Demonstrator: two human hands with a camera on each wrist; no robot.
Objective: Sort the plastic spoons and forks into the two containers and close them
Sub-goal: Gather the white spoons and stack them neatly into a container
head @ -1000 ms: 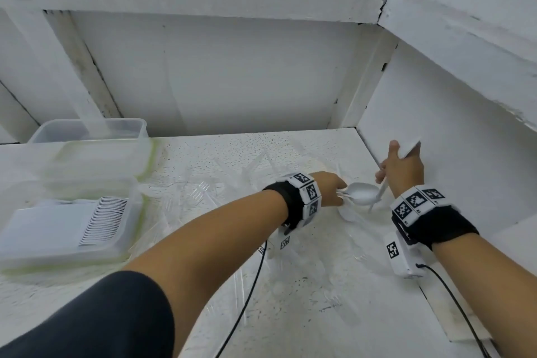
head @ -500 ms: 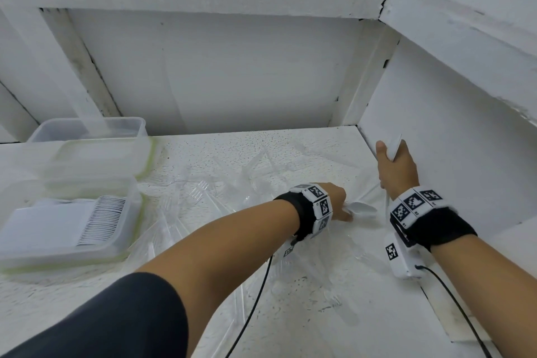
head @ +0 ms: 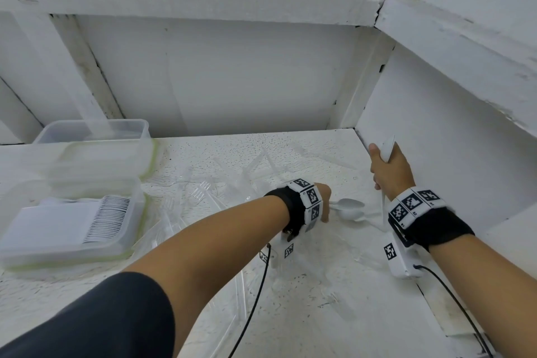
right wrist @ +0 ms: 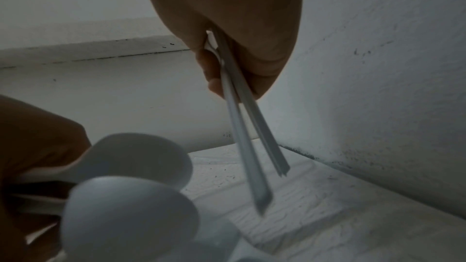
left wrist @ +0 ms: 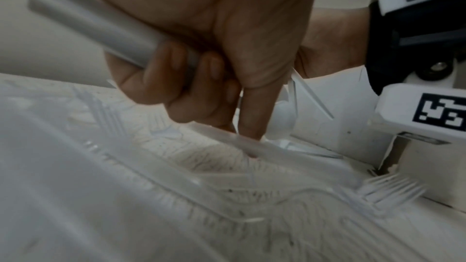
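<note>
The left hand (head: 324, 197) is now gripping two white spoons (head: 350, 208) where it held one a moment ago, a finger pressing the desk (head: 334, 285); just beside it, the right hand (head: 390, 174) is clutching more spoon handles (right wrist: 248, 140). Gathering is advancing; containers (head: 96, 154) are waiting far left.

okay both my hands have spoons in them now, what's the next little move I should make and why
Probably carry them to the open container at the far left and drop them in. Your left hand grips two spoons, your right hand grips more spoons, so both are full. The nearer container appears to hold stacked forks.
</note>
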